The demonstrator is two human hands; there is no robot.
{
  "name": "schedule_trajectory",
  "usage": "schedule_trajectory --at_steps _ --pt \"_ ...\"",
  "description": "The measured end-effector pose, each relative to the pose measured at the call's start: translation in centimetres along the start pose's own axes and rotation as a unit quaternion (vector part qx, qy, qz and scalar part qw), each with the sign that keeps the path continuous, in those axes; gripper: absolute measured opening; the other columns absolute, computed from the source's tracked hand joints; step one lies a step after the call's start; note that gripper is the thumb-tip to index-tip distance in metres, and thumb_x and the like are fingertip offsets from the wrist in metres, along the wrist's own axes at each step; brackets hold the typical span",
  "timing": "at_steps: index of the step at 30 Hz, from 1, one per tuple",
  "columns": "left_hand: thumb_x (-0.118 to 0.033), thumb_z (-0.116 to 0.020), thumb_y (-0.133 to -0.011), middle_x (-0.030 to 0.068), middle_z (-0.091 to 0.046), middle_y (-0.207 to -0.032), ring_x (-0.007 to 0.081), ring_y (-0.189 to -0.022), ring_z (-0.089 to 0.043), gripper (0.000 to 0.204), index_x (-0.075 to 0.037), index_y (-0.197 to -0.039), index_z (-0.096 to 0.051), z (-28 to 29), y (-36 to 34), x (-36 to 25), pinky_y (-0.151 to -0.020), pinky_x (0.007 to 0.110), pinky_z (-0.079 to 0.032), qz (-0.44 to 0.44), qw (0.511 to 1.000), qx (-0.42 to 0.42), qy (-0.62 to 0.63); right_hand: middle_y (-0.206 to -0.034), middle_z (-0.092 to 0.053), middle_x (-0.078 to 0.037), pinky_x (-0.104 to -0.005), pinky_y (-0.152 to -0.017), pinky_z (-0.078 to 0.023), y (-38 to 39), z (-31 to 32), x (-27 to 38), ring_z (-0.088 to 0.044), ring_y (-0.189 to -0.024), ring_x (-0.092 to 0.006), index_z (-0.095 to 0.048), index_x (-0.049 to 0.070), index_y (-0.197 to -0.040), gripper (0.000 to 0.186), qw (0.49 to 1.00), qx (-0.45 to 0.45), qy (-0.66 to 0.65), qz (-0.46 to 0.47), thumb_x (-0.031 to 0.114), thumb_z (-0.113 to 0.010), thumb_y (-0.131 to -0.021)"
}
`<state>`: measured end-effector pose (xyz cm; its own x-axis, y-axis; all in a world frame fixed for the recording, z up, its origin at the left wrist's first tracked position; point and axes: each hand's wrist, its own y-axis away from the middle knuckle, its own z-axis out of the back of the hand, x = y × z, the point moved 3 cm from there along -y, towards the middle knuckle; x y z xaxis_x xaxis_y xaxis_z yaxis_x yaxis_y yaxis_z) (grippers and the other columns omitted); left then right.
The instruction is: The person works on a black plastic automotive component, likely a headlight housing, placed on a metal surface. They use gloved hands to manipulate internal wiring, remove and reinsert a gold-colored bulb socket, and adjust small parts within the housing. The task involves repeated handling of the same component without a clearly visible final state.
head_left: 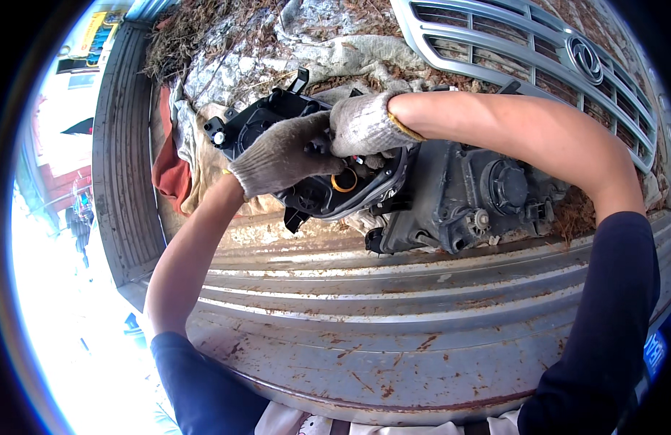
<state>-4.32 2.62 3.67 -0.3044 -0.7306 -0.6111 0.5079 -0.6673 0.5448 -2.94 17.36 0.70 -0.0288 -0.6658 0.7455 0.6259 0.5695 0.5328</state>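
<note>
Both my hands wear grey-white knit gloves and meet over the back of a black headlight assembly [257, 130]. My left hand [281, 156] is closed, its fingers bent around a small dark part [318, 146] whose kind I cannot make out. From the right, my right hand [364, 127] presses its curled fingers against the left ones, and what they grip is hidden. Just below the fingers, an orange ring [344, 180] shows around an opening in the housing. A second, dustier headlight assembly [469, 192] lies directly to the right.
A silver car grille [495, 43] lies at the far right. Behind the headlights are dirty cloth sheeting [357, 54] and dry plant debris [177, 36]. A red cloth [172, 159] lies by the ribbed metal side wall [125, 152]. The rusty, ridged metal bed [379, 341] extends toward me.
</note>
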Motion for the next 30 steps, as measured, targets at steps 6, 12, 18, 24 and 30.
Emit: schedule_trajectory --at_steps 6,12,18,24,30 --pt "-0.018 -0.078 -0.086 0.0127 -0.076 -0.106 0.0225 -0.096 -0.073 0.051 -0.004 -0.132 -0.062 -0.5 -0.5 0.6 -0.087 0.036 -0.056 -0.004 0.997 -0.068 0.022 -0.065 -0.070 -0.008 -0.0296 -0.043 -0.049 -0.2 1.1 -1.5 -0.063 -0.050 -0.0130 -0.073 0.002 -0.077 0.028 0.993 0.032 -0.115 -0.013 0.024 -0.062 -0.092" --pt "-0.019 -0.071 -0.094 0.0118 -0.076 -0.103 0.0160 -0.093 -0.073 0.030 -0.006 -0.122 -0.070 -0.7 -0.7 1.0 -0.082 0.032 -0.056 -0.020 0.997 -0.045 -0.060 -0.069 -0.071 -0.006 -0.0242 -0.039 -0.042 1.6 2.0 -3.6 -0.058 -0.046 -0.0089 -0.072 0.003 -0.086 0.026 0.971 0.007 -0.237 -0.025 0.027 -0.066 -0.094" --pt "-0.013 -0.068 -0.097 0.0095 -0.077 -0.103 0.0124 -0.093 -0.072 0.024 -0.004 -0.119 -0.071 -0.7 0.2 0.9 -0.083 0.030 -0.056 0.000 0.997 -0.071 0.025 -0.072 -0.069 -0.011 -0.0349 -0.060 -0.053 3.3 1.0 -2.2 -0.064 -0.065 -0.0182 -0.076 0.000 -0.089 0.035 0.996 0.033 0.044 0.071 0.034 -0.067 -0.091" --pt "-0.011 -0.066 -0.098 0.0065 -0.076 -0.105 0.0099 -0.095 -0.069 0.023 -0.003 -0.119 -0.070 -0.7 0.3 1.5 -0.086 0.029 -0.056 0.014 0.995 -0.060 0.080 -0.078 -0.068 -0.019 -0.0479 -0.074 -0.054 3.4 -1.1 -0.3 -0.069 -0.079 -0.0332 -0.074 -0.001 -0.089 0.073 0.973 -0.061 0.210 0.072 0.071 -0.067 -0.081" --pt "-0.015 -0.067 -0.098 0.0068 -0.076 -0.103 0.0109 -0.094 -0.068 0.022 -0.005 -0.117 -0.071 -0.3 0.2 1.7 -0.087 0.029 -0.054 -0.005 0.997 -0.049 0.056 -0.074 -0.065 -0.024 -0.0475 -0.078 -0.052 2.2 -2.2 -0.5 -0.065 -0.084 -0.0371 -0.071 -0.005 -0.081 0.065 0.979 -0.087 0.169 0.066 0.059 -0.064 -0.086"
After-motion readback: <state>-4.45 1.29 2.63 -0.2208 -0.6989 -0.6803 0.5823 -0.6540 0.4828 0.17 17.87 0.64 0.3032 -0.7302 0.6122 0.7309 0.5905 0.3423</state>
